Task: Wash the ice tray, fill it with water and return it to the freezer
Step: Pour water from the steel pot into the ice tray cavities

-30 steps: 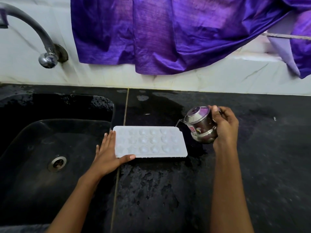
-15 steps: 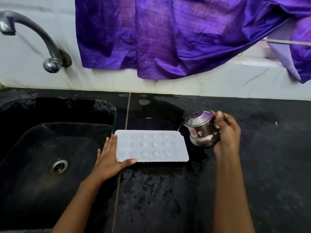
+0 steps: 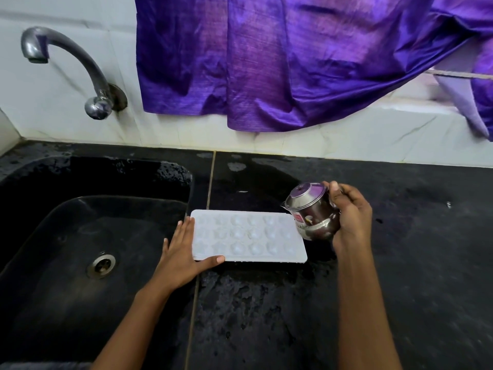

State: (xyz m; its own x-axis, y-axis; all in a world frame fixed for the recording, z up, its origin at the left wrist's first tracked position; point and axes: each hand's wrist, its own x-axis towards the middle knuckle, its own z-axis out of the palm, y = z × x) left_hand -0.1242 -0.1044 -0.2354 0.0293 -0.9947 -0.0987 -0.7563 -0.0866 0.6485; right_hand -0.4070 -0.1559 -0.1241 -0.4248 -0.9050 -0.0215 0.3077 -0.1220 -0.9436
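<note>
The tray (image 3: 249, 236) lies flat on the black table (image 3: 400, 263), its left end right at the lip of the sink (image 3: 80, 222). The left hand (image 3: 181, 252) is pressed to it, fingers straight along that short end and thumb stretched along the near edge, flat rather than clutching. The right hand (image 3: 349, 212) is wrapped round a small steel jug (image 3: 312, 212), held in the air and tipped left. The jug's thin spout sits just above the tray's far right corner, and its belly covers part of the tray's right end.

Around them, the sink is dark and deep, with a steel drain (image 3: 101, 264) in its floor. A curved tap (image 3: 74, 65) comes out of the white wall (image 3: 53, 116) and arches left, well apart from the tray. A purple cloth (image 3: 293, 62) hangs down over the wall behind, and a cord (image 3: 458, 74) runs off at the right edge. The table is wet and blotchy around and in front of the tray.

Now the hard parts. Whether water leaves the spout cannot be told, nor what the tray's round pockets hold; they show only as pale shapes. The jug's handle is hidden inside the right hand, and a red label on its side is too small to read. Both forearms are cut off at the bottom edge, and the cloth runs out at the top.
</note>
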